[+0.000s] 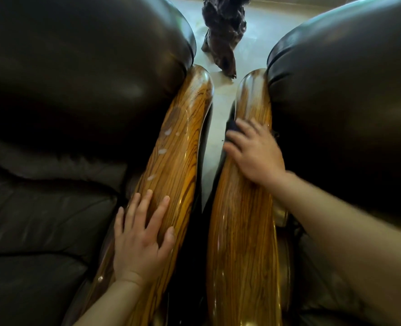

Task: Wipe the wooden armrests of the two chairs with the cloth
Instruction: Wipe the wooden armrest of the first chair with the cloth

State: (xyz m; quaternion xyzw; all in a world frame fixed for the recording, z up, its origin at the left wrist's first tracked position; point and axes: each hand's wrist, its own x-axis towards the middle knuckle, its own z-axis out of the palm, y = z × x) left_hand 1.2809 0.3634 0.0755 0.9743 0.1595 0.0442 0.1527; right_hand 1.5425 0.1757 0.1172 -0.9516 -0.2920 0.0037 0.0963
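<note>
While the 2 chairs stand side by side with a narrow strip of pale floor (212,128) between them, we find work under way on the right-hand wooden armrest (244,220). The right hand (253,152) lies palm down about midway along it, fingers curled over a dark cloth (233,126), of which only a small edge shows beyond the fingertips; we judge the hand closed on it and pressing it to the wood. The left hand (143,238) rests open and flat, fingers spread, on the near part of the left-hand wooden armrest (178,147), holding nothing.

Condition of surfaces: the left-hand armrest carries 3 or 4 pale spots and a dull patch farther up its length, so we judge it not yet wiped. The right-hand armrest shows a streaked sheen near the cloth. Dark leather cushions (81,67) press against the outer side of each armrest. A dark crumpled object (220,31) lies on the floor beyond the chairs; we cannot tell what it is.

Recommendations for the present stroke:
1. Keep the palm flat so the cloth stays spread, not bunched under the fingers.
2. Run with the grain, end to end, including the rounded far tip.
3. Wrap the cloth over both curved edges, especially the one against the leather.
4. On the left armrest, press harder over the spots.
</note>
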